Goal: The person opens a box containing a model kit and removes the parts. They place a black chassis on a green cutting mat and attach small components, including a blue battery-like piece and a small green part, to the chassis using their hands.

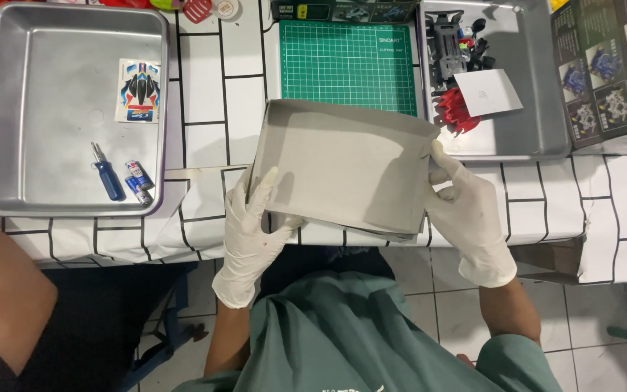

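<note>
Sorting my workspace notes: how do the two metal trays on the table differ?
The left tray holds a sticker sheet, a blue-handled screwdriver and a small tube; the right tray holds dark and red model parts under white paper. The left shows whole; the right is cropped. Both are silver rectangles.

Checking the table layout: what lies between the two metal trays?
In the head view, the green cutting mat lies between the left tray and right tray, with the grey cardboard box held just before it.
</note>
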